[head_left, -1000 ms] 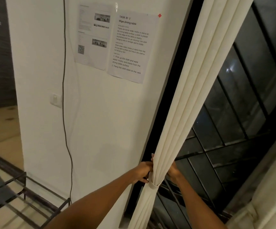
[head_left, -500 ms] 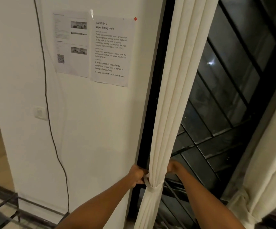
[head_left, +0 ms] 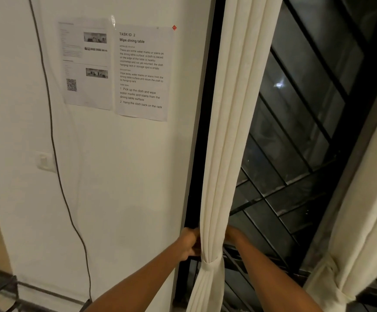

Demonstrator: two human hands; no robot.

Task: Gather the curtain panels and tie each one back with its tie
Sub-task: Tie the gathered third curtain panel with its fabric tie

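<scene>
A cream curtain panel (head_left: 226,154) hangs gathered into a narrow bundle in front of the black window frame. A matching cream tie (head_left: 212,265) wraps round it low down. My left hand (head_left: 188,244) sits at the bundle's left edge just above the tie, fingers curled in behind the fabric on the tie's end. My right hand (head_left: 231,235) reaches behind the bundle from the right; its fingers are hidden by the curtain. A second cream panel (head_left: 368,199) hangs at the far right, cinched by its own tie (head_left: 331,275).
A white wall (head_left: 126,176) on the left carries two taped paper sheets (head_left: 142,70), a light switch (head_left: 44,161) and a dangling black cable (head_left: 54,143). Dark window glass with black bars (head_left: 295,131) fills the space between the panels. A black metal rack (head_left: 0,291) shows at the lower left.
The view has swung right, bringing the second tied panel into sight. Both hands have stayed at the left bundle, now slightly above the tie and further behind the fabric.
</scene>
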